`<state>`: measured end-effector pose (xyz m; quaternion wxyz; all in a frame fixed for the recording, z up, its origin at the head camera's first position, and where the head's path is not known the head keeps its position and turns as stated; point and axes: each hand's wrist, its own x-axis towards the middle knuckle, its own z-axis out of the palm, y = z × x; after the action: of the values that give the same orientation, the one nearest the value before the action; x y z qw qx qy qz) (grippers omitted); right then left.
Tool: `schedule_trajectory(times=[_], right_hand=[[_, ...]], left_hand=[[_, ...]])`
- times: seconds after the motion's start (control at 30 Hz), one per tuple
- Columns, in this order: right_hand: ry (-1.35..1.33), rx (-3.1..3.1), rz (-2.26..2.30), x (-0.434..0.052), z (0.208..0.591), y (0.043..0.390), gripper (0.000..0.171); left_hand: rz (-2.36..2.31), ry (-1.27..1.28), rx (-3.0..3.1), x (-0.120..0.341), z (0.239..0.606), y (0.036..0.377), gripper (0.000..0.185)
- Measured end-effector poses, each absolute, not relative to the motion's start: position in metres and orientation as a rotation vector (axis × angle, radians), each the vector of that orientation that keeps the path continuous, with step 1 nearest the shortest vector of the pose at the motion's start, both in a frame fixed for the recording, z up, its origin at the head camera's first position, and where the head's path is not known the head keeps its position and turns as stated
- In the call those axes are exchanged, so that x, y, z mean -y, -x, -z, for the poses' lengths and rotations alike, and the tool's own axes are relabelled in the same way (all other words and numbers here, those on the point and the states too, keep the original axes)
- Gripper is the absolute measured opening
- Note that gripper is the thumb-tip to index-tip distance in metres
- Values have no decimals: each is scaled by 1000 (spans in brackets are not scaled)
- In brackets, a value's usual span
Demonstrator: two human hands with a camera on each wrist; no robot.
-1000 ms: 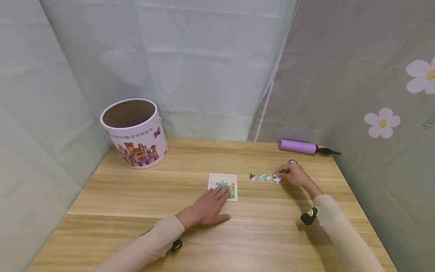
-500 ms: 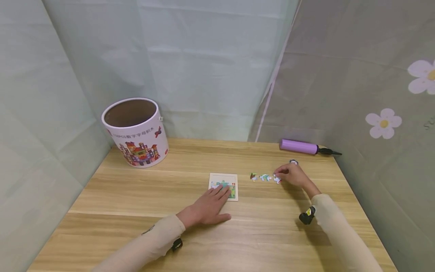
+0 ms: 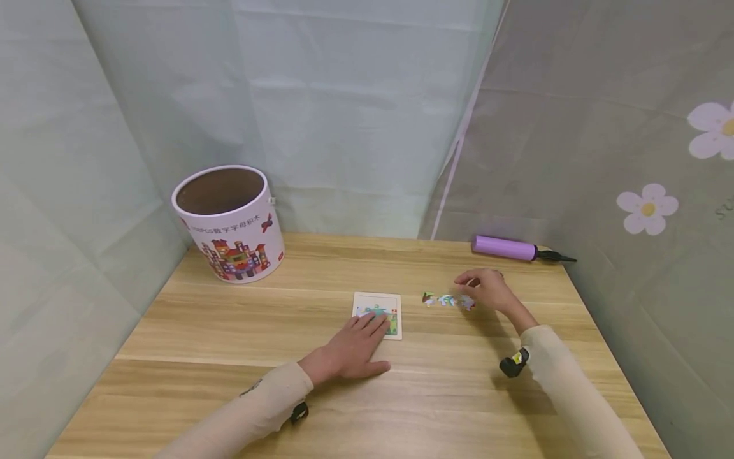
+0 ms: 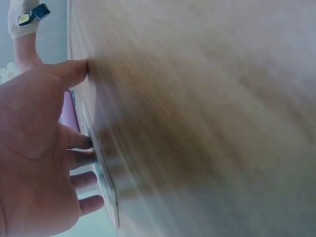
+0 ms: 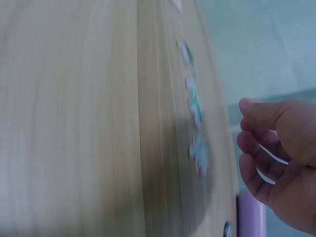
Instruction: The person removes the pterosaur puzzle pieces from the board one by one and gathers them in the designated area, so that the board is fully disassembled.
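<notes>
Head view, left hand (image 3: 348, 349): lies flat on the table (image 3: 229, 331), fingers straight, fingertips pressing the near edge of the puzzle board (image 3: 376, 313).
Head view, right hand (image 3: 487, 288): raised just above the row of loose puzzle pieces (image 3: 447, 299), fingers loosely curled, holding nothing.
Head view, surroundings: printed bucket (image 3: 229, 223) at the far left; purple pump (image 3: 504, 247) at the far right edge.
Left wrist view: left hand (image 4: 34, 148) with fingers extended onto the puzzle board (image 4: 106, 182), thumb against the table (image 4: 207, 98).
Right wrist view: right hand (image 5: 276, 153) with fingers relaxed and spread narrowly, clear of the puzzle pieces (image 5: 196, 133); picture blurred.
</notes>
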<state>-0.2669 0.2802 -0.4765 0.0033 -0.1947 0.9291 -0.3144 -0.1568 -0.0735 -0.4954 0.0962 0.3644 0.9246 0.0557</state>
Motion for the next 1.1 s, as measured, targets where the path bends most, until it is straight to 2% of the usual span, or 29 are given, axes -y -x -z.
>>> schedule_trajectory(times=[0.47, 1.1], right_hand=[[819, -2798, 1045, -215, 474, 256, 14], [1047, -2647, 1001, -136, 486, 263, 15]], left_hand=[[-134, -1121, -2822, 73, 500, 156, 81], [-81, -1106, -2784, 73, 495, 138, 79]])
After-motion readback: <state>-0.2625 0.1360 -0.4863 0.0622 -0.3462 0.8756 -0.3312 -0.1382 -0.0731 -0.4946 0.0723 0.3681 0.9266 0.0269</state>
